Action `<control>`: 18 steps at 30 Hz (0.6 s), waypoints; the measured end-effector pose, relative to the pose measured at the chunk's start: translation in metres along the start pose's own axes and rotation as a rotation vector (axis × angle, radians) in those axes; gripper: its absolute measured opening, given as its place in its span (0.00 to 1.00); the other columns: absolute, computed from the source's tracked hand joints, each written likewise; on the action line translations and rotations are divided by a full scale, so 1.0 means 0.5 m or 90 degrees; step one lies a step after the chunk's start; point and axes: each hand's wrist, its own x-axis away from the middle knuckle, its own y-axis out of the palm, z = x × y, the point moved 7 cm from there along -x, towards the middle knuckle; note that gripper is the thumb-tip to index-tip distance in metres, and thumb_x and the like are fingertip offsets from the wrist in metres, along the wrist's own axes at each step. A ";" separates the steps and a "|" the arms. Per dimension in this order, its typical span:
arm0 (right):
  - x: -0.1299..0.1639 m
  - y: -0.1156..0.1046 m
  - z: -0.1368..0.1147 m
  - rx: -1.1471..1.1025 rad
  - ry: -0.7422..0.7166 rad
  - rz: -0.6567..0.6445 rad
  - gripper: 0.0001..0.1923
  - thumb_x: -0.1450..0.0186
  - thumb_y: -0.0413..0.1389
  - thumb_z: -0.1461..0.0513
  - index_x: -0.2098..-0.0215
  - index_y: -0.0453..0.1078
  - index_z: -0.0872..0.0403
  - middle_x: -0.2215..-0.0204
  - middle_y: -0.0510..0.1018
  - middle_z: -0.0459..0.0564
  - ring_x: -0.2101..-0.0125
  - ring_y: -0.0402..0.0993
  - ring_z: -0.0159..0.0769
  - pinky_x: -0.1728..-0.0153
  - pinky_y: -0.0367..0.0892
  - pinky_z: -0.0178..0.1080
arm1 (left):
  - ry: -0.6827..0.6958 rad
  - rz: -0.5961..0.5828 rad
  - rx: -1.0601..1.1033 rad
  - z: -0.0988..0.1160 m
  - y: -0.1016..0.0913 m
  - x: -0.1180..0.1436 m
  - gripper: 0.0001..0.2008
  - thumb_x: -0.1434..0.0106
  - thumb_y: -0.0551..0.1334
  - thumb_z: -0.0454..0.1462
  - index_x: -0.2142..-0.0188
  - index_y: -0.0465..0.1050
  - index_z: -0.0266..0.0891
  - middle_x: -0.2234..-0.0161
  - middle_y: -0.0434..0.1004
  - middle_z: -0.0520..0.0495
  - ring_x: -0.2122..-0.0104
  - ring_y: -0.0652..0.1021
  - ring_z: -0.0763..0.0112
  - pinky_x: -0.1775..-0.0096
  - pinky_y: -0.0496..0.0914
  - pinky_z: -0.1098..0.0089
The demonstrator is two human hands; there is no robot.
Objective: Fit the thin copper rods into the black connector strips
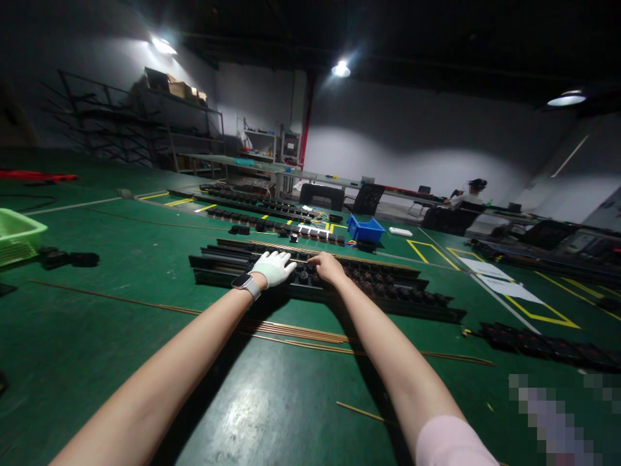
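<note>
On the green floor, your gloved left hand (274, 267) lies spread flat on the black rail (330, 281); your bare right hand (328, 265) curls onto its parts, grip unclear. Seat each part squarely; avoid the copper rods (295, 333)

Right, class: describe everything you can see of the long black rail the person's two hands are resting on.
The long black rail lies flat on the green floor, running left to right and slightly away. It looks like dark plastic or metal, with a row of small black parts seated along its top. The gloved left hand and bare right hand press on its middle. Thin copper-coloured rods lie just in front.
</note>
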 end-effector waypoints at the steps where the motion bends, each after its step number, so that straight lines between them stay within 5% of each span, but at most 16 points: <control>1: 0.000 -0.001 -0.001 0.014 -0.003 -0.002 0.26 0.29 0.55 0.71 0.42 0.84 0.42 0.46 0.83 0.50 0.45 0.76 0.43 0.46 0.69 0.38 | 0.006 -0.002 0.002 0.000 0.000 -0.001 0.31 0.22 0.45 0.52 0.29 0.69 0.43 0.28 0.69 0.37 0.31 0.70 0.45 0.32 0.59 0.43; 18: -0.007 -0.013 -0.005 0.098 -0.014 -0.004 0.26 0.29 0.55 0.71 0.42 0.84 0.40 0.46 0.82 0.52 0.45 0.74 0.45 0.47 0.69 0.39 | 0.010 -0.073 0.020 -0.013 0.019 -0.035 0.32 0.23 0.47 0.54 0.28 0.67 0.47 0.25 0.65 0.39 0.28 0.67 0.47 0.30 0.55 0.43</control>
